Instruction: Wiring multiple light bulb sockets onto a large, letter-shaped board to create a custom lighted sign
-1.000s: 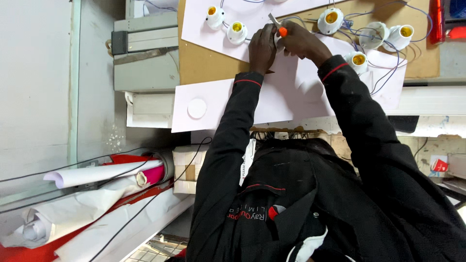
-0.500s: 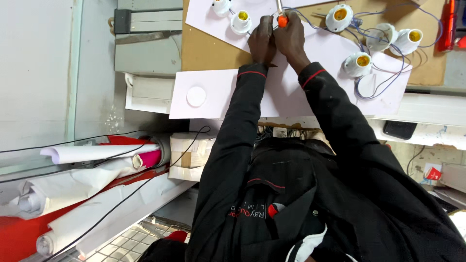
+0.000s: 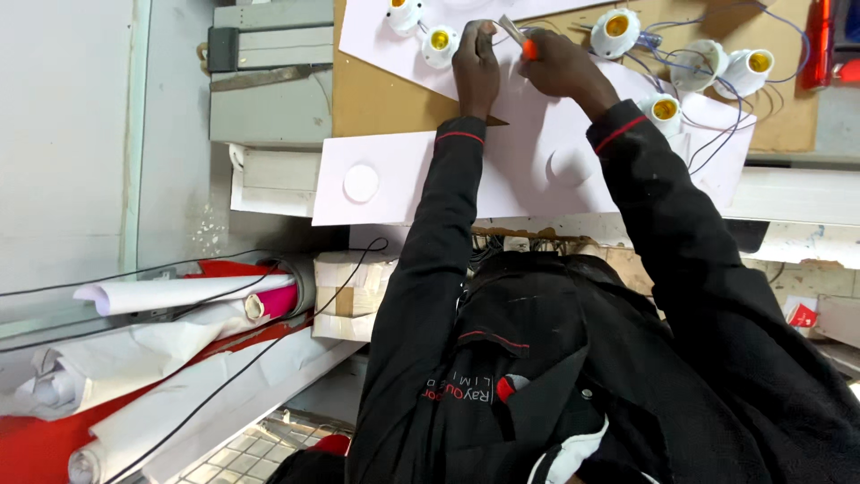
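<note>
White plastic lamp holders are sitting on a pale sheet [image 3: 537, 134] laid over a brown board [image 3: 376, 94] on the bench, and the nearest one, a white lamp holder with a yellow centre [image 3: 440, 45], is lying just at 9 o'clock of the left hand [image 3: 477, 72]. That hand is pressing flat on the sheet, fingers together, its grip closed on nothing that shows. The right hand [image 3: 560, 64] is pinching an orange-handled tool [image 3: 521, 40], its metal tip pointing toward 10 o'clock between the two hands.

Compared with half a second ago, both hands are sitting slightly apart rather than bunched over the tool, and the view is tilting so the work lies near 12 o'clock of the frame. That suggests the tool is being re-aimed, not put down.

Further out, at 2 o'clock, more lamp holders [image 3: 618, 27] are trailing thin purple wires [image 3: 717, 125]. At 8 o'clock, rolled papers [image 3: 179, 291] are lying on a red surface, with a black cable [image 3: 224, 376] crossing them.
</note>
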